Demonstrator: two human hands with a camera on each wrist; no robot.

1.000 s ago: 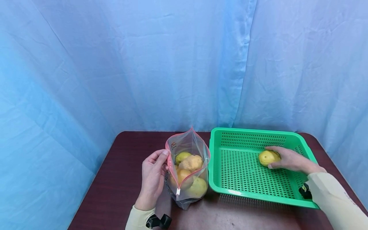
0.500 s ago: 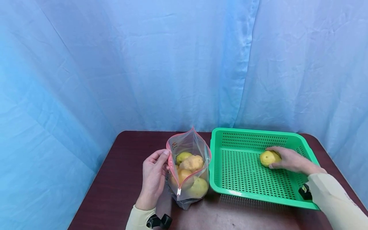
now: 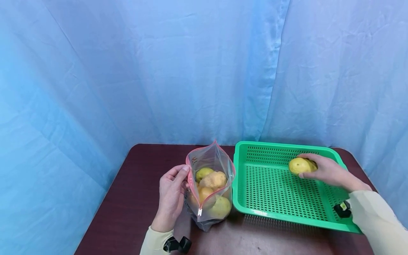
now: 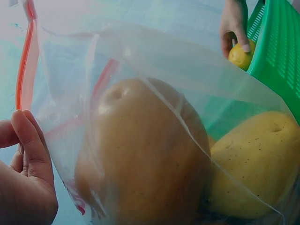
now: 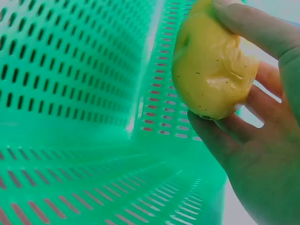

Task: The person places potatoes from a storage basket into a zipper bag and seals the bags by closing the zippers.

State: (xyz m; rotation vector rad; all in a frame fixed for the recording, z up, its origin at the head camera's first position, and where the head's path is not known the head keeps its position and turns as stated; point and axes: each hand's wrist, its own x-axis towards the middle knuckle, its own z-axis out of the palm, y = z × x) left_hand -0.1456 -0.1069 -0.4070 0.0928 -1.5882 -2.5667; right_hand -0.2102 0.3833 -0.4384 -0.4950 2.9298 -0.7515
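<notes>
My left hand [image 3: 172, 193] pinches the pink-edged rim of a clear zip bag [image 3: 227, 198] between thumb and fingers. The bag stands upright, its mouth spread apart and its white slider [image 3: 199, 212] at the front. Several yellow and orange-tan fruits [image 3: 213, 180] fill its lower part; in the left wrist view a large tan one [image 4: 145, 154] shows through the plastic. Over the green basket, my right hand [image 3: 329, 171] grips a yellow mango [image 3: 299, 165], thumb on one side and fingers on the other. Wrinkled skin and dark specks mark this mango [image 5: 211, 70] in the right wrist view.
The green perforated basket [image 3: 296, 221] stands just right of the bag on a dark red-brown table [image 3: 137, 198]. Light blue curtains [image 3: 191, 71] hang behind the table and along its left side.
My right hand has raised the mango off the basket's floor and shifted slightly right and back. The left hand keeps its hold on the bag's rim, nearly still.
</notes>
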